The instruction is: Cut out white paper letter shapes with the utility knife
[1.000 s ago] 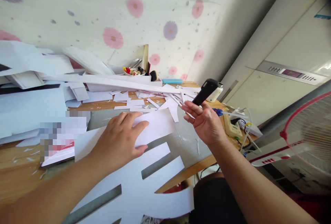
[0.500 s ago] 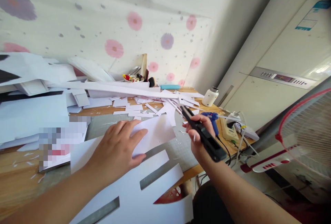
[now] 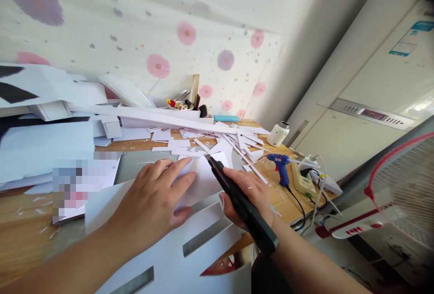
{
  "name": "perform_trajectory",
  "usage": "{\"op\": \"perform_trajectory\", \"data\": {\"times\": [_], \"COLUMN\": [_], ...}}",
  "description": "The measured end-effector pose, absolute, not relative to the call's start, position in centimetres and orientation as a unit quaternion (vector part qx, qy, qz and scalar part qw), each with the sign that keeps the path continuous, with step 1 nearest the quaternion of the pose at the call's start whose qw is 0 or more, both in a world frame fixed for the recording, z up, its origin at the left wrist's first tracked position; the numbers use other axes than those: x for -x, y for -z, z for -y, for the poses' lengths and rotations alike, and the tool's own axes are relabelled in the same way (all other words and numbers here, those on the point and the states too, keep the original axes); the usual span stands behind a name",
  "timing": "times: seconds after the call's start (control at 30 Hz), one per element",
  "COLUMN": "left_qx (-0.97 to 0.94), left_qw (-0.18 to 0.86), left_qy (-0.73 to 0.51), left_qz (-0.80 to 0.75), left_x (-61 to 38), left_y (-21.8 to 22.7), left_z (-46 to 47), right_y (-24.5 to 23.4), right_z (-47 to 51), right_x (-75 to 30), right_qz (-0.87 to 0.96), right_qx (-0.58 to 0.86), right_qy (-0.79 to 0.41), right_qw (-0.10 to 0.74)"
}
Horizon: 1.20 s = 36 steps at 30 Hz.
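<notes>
My left hand (image 3: 158, 192) lies with fingers spread on a white board sheet (image 3: 162, 258) that has rectangular slots cut in it. In my right hand (image 3: 249, 194) is a black utility knife (image 3: 242, 203), its tip pointing up and left over the far part of the sheet. The knife's tip is close to the sheet; whether it touches I cannot tell. Beneath the sheet a grey-green cutting mat (image 3: 139, 160) shows at the edges and through the slots. The near right part of the sheet reaches past the table edge.
White offcuts (image 3: 179, 142) are strewn behind the mat. To the right are a blue glue gun (image 3: 280, 167), a white jar (image 3: 278, 134), a power strip (image 3: 303, 181) with cords and a fan (image 3: 403, 185). White boards (image 3: 44, 144) are piled at left, near a blurred-out printed item (image 3: 91, 185).
My right hand has moved left with the knife, bringing its tip over the far part of the sheet. My left hand stays on the sheet. The view has shifted slightly.
</notes>
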<state>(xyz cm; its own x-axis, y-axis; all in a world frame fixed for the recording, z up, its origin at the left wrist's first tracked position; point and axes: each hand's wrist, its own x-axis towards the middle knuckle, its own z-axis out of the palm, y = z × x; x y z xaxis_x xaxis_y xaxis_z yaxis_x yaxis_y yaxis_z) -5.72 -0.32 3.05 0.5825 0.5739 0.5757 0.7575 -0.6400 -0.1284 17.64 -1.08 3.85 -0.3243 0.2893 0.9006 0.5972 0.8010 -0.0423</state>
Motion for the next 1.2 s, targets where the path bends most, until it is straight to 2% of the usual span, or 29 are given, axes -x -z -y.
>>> {"op": "perform_trajectory", "data": {"times": [1.2], "left_qx": [0.87], "left_qw": [0.197], "left_qy": [0.262], "left_qz": [0.368], "left_x": [5.53], "left_y": [-3.37], "left_z": [0.62], "right_y": [-3.92], "right_z": [1.24], "right_x": [-17.51], "right_qz": [0.834], "right_qx": [0.261], "right_qy": [0.14], "right_qw": [0.466]}}
